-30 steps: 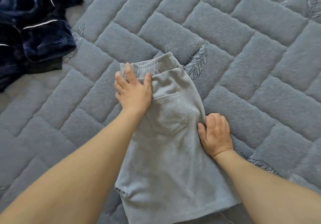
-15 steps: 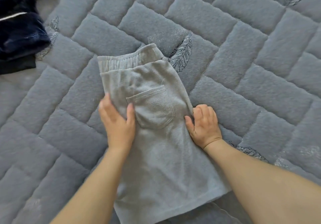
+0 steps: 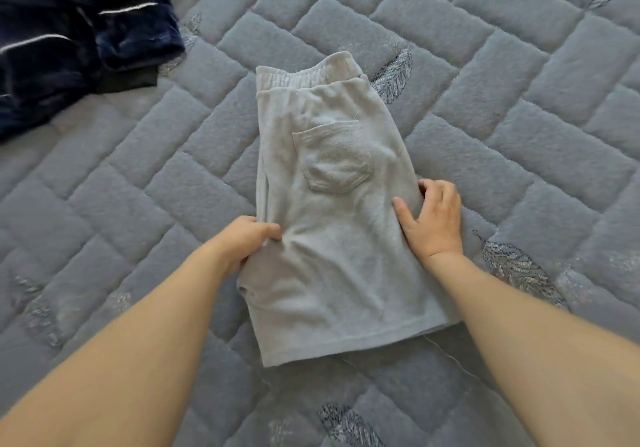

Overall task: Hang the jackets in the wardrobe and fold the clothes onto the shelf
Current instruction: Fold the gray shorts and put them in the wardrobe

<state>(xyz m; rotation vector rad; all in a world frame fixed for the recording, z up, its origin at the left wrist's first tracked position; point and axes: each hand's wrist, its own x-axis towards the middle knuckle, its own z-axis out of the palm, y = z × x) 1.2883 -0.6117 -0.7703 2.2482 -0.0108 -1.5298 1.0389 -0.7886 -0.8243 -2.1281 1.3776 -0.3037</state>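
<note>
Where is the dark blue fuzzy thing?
In the head view, the dark blue garment lies crumpled at the top left on the grey quilt, up and to the left of the grey shorts, apart from both hands.

I see light grey fleece shorts [image 3: 332, 224] folded in half lengthwise, lying flat at frame centre, elastic waistband at 12 o'clock, hem at 6 o'clock. One patch pocket faces up on the upper half. At 10 o'clock, well apart, a dark navy velvety garment [image 3: 69, 37] with thin white piping lies crumpled in a heap.
</note>
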